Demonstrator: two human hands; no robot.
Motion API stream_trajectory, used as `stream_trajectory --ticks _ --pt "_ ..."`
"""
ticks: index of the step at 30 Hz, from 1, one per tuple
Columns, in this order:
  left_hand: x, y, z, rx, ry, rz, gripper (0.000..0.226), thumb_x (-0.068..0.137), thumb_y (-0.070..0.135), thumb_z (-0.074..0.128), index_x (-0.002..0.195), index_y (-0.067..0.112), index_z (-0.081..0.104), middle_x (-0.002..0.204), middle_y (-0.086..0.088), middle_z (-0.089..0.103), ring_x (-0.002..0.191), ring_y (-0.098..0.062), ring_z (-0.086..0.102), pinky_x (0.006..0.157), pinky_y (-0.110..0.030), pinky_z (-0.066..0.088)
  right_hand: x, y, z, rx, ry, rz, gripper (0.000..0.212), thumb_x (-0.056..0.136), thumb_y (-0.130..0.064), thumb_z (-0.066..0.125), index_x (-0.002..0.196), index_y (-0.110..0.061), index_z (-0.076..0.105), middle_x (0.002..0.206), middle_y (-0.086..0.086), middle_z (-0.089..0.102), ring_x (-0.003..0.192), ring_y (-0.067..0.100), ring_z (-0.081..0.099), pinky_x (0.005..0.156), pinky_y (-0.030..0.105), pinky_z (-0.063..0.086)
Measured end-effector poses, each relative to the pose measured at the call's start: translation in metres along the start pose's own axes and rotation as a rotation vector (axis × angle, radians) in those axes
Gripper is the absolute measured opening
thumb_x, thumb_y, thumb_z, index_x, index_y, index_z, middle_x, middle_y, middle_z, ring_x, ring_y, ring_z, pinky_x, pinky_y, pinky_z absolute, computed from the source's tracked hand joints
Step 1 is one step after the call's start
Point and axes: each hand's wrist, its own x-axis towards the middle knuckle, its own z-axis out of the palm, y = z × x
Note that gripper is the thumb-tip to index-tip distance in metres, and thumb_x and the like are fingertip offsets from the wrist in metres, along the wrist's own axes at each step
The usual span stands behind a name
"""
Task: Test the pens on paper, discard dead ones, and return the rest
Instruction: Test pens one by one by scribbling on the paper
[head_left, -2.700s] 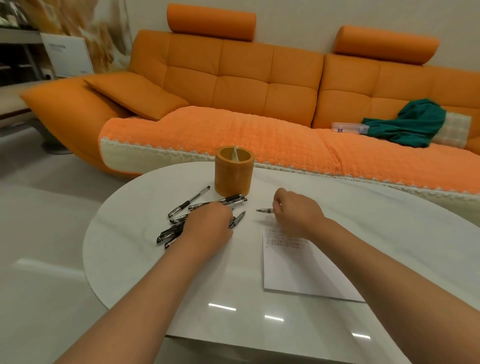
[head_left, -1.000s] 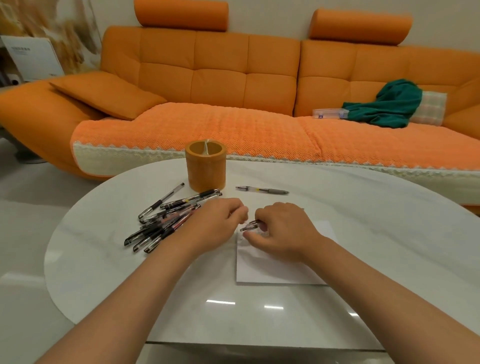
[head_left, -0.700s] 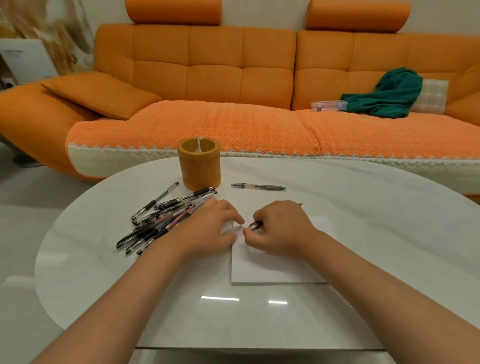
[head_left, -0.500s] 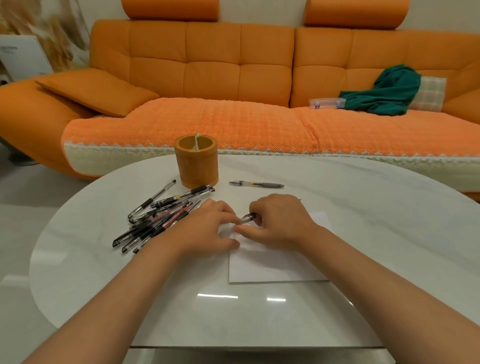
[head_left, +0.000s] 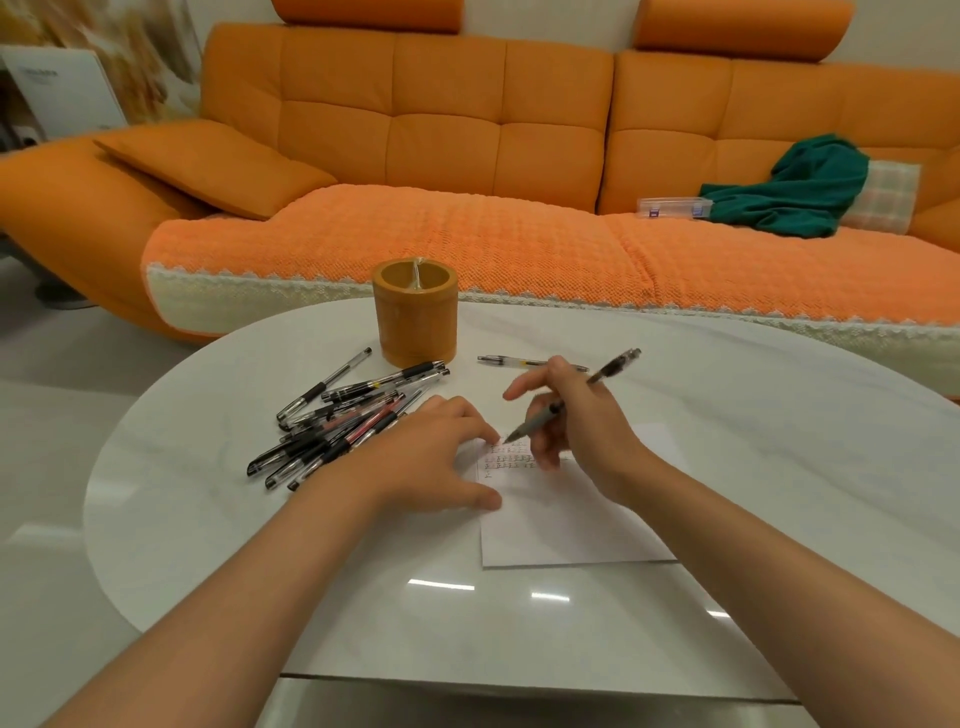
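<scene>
White paper (head_left: 571, 525) lies flat under both hands on the pale table (head_left: 753, 467). I log the right hand (head_left: 587, 421) as gripping a dark pen (head_left: 608, 370): thumb and curled fingers go round the barrel, and the index finger sticks out straight, off the pen. The pen is slanted. Its cap end points up and away past the hand's right side, and its tip is down at the sheet's far left corner, by rows of small scribbles (head_left: 506, 460) just under the hand. Tip touching the paper or not, I cannot tell.

The left hand (head_left: 431, 457) holds nothing. Its fingers are loosely spread, with fingertips and thumb resting at the paper's left edge, just beside the pen tip.

Just left of the left hand is a loose heap of pens (head_left: 343, 421), black and red, the nearest ones right against the hand. Beyond the left hand an orange pen holder (head_left: 415, 317) stands upright at the heap's far end. Just beyond the right hand's index finger a single pen (head_left: 511, 361) lies flat, apart from the heap.

Far beyond both hands is an orange sofa (head_left: 467, 130). On its seat, toward the right hand's side, are a green cloth (head_left: 795, 187) and a clear plastic box (head_left: 672, 208).
</scene>
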Motion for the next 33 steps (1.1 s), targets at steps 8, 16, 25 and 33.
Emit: stream_trajectory --ticks 8,16,25,33 --pt "-0.001 -0.007 0.003 -0.070 0.039 0.010 0.069 0.073 0.063 0.075 0.133 0.036 0.055 0.124 0.022 0.042 0.118 0.000 0.035 0.104 -0.031 0.039 -0.009 0.009 0.006 -0.125 -0.092 0.141 0.010 0.089 -0.011 0.064 0.088 -0.001 0.068 0.077 0.018 0.072 0.060 0.023 0.063 0.049 0.029 0.046" --pt "-0.001 -0.010 0.006 -0.079 0.052 0.017 0.067 0.073 0.065 0.073 0.132 0.037 0.056 0.126 0.023 0.042 0.122 -0.001 0.035 0.108 -0.037 0.039 -0.011 0.009 0.008 -0.273 -0.169 0.108 0.009 0.079 0.004 0.063 0.074 0.000 0.057 0.051 0.012 0.058 0.041 0.012 0.050 0.045 0.019 0.040" --pt "-0.003 -0.009 0.006 -0.060 0.058 0.027 0.067 0.076 0.062 0.072 0.136 0.036 0.054 0.131 0.020 0.041 0.125 -0.003 0.033 0.109 -0.037 0.038 -0.006 0.017 0.007 -0.326 -0.155 0.052 0.016 0.083 -0.003 0.068 0.073 -0.001 0.055 0.054 0.003 0.055 0.043 0.008 0.048 0.045 0.021 0.039" --pt "-0.003 -0.009 0.007 -0.060 0.059 0.027 0.065 0.076 0.061 0.073 0.133 0.035 0.056 0.128 0.021 0.041 0.123 -0.001 0.033 0.107 -0.033 0.038 -0.006 0.022 0.008 -0.378 -0.167 0.020 0.017 0.081 -0.005 0.068 0.072 -0.001 0.054 0.055 0.005 0.060 0.047 0.013 0.052 0.048 0.024 0.042"
